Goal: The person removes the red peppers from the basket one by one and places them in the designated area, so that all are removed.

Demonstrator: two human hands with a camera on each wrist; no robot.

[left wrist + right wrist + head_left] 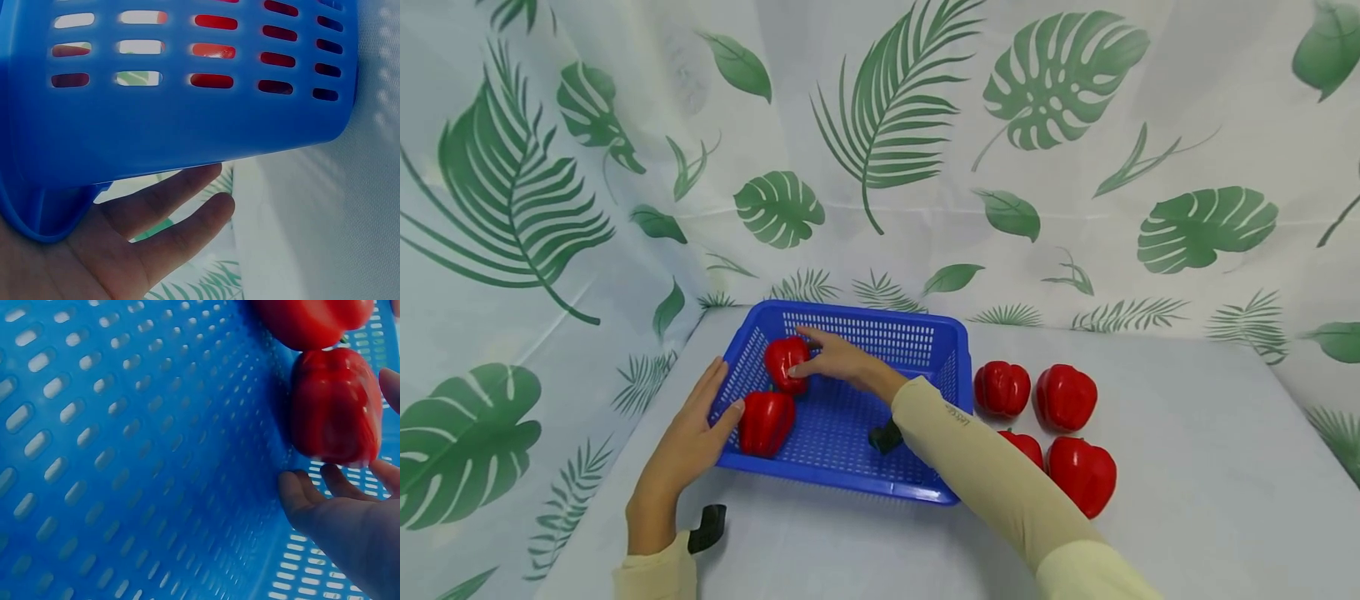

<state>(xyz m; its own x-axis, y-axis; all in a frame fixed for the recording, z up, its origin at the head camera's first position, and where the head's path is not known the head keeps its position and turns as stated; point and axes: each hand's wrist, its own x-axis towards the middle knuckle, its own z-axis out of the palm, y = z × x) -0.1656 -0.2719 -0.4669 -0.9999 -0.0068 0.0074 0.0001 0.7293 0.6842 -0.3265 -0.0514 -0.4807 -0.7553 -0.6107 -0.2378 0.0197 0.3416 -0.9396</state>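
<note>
A blue perforated basket (835, 477) holds two red bell peppers near its left end, a rear one (781, 363) and a front one (766, 423). Around the rear pepper, also in the right wrist view (337, 409), my right hand (838, 358) has its fingers spread; a gap shows beside the thumb in that view (350, 525). My left hand (688, 442) rests on the basket's left rim, thumb inside and fingers outside. In the left wrist view, the left hand's straight fingers (181, 240) lie along the basket's outer wall (156, 131).
Several more red peppers (1066, 397) stand on the white table (1195, 467) right of the basket, partly behind my right sleeve (992, 467). A leaf-patterned curtain (925, 250) rises behind and at the left. Black wrist devices (707, 528) show by both forearms.
</note>
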